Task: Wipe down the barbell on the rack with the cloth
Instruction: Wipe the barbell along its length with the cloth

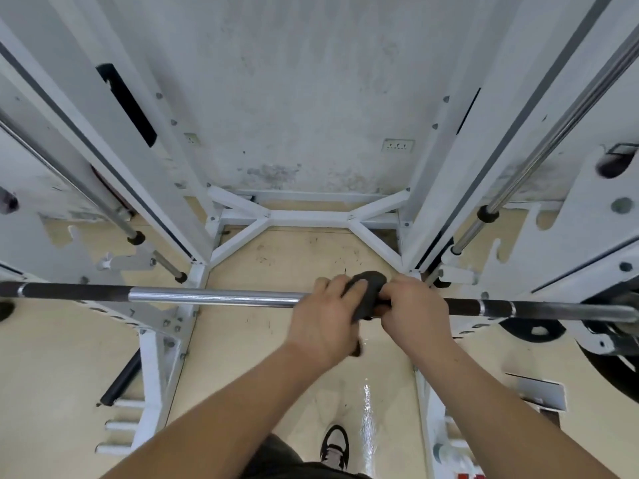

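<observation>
Both hands, left hand [323, 318] and right hand [413, 311], clench a dark grey cloth [368, 288] around the long steel barbell [214, 296] on the white metal rack [166, 188].

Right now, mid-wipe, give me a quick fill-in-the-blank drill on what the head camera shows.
1. Both hands press a dark ____ onto the barbell.
2. The left hand and right hand sit side by side, ____ of the bar's middle.
3. The bare bar section beside the left hand is shiny ____ metal.
4. The rack frame is painted ____.

Missing words: cloth; right; silver; white.
</observation>
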Motion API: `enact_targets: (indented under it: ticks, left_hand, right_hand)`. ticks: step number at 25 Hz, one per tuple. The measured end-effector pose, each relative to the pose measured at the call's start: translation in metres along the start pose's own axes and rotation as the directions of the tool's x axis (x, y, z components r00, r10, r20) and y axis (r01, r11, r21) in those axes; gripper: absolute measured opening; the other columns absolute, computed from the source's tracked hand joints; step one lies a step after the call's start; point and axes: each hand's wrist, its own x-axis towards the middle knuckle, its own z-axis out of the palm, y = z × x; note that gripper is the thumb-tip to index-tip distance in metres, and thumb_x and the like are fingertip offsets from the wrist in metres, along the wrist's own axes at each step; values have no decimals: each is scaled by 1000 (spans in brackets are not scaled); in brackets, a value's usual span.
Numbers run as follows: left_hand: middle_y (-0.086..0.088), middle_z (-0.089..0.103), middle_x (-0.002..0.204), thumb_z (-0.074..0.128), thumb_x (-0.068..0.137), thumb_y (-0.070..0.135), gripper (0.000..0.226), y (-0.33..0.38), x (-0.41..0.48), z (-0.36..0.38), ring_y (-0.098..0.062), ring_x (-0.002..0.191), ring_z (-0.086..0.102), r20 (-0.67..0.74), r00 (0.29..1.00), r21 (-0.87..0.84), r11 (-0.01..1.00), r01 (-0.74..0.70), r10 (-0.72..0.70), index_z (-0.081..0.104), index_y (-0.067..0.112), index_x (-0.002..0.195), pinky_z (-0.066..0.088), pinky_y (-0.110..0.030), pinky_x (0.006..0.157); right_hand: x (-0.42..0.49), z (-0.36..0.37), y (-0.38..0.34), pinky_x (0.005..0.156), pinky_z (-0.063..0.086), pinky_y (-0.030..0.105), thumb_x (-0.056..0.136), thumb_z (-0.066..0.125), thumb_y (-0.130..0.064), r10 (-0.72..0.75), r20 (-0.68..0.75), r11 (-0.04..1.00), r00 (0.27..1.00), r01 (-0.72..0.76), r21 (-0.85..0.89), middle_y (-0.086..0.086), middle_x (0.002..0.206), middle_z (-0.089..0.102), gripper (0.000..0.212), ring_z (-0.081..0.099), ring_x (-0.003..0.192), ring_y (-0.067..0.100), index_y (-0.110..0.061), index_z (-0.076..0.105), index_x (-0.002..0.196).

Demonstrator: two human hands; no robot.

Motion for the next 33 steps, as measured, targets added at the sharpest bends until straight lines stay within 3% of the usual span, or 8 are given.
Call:
enact_targets:
  ticks: [5,13,18,21,23,28,30,33]
  left_hand:
    - [-6,60,117,65,77,20,54,-42,-19,-6,-32,102,53,-66,926,144,915,376,-371,58,17,131,52,-39,66]
    - [-5,57,132,70,76,21,67,4,-8,7,-32,111,54,-48,999,-2,1000,18,-18,52,22,140,57,-42,71]
    - [0,57,115,56,87,25,38,-124,-33,-47,-26,112,51,14,869,153,860,487,-495,59,28,125,54,-43,82]
    - [0,56,104,56,86,21,26,-160,-34,-61,-26,105,52,-8,764,184,750,636,-645,64,27,110,53,-41,79]
    - [0,58,107,54,83,17,31,-140,-34,-50,-27,105,53,-79,822,115,814,570,-565,63,27,110,49,-38,75]
    - [-1,59,129,68,74,20,59,-113,-97,-9,-25,110,54,-242,953,-280,954,112,-183,60,26,132,56,-32,76]
    - [2,67,112,69,77,19,45,-134,-123,-9,-18,99,62,-225,871,-535,802,264,-437,69,31,120,55,-28,79]
    - [-10,74,85,66,82,11,14,-164,-149,-20,-26,84,72,249,443,-894,-29,446,-861,71,19,93,55,-33,74]
  right_hand:
    - [-2,4,0,63,47,32,91,65,-31,-28,-28,999,999,29,24,-6,92,59,14,52,89,15,-22,76,97]
    - [3,-4,-4,60,42,30,83,70,-24,70,47,998,996,-70,-6,-7,83,57,11,60,82,19,-32,67,76]
    - [15,-20,-19,61,54,28,80,76,-34,75,191,993,979,-55,-109,-7,74,67,12,64,69,13,-25,77,87]
    - [26,-23,-45,69,55,30,84,68,-22,49,212,997,976,-35,-72,-6,96,71,25,64,82,14,-24,74,108]
    - [34,-18,-77,80,57,35,88,61,-19,-28,176,999,984,22,35,-5,109,71,34,65,92,16,-27,71,119]
    - [42,8,-155,76,58,43,88,55,-19,-195,137,974,971,175,145,-2,93,69,19,64,88,23,-25,73,89]
    - [41,16,-175,77,58,42,93,58,-28,-234,96,958,967,213,189,-5,92,70,16,64,88,20,-26,75,93]
    - [41,22,-206,84,55,41,96,59,-34,-321,97,930,942,294,221,-7,98,67,18,61,95,15,-26,74,101]
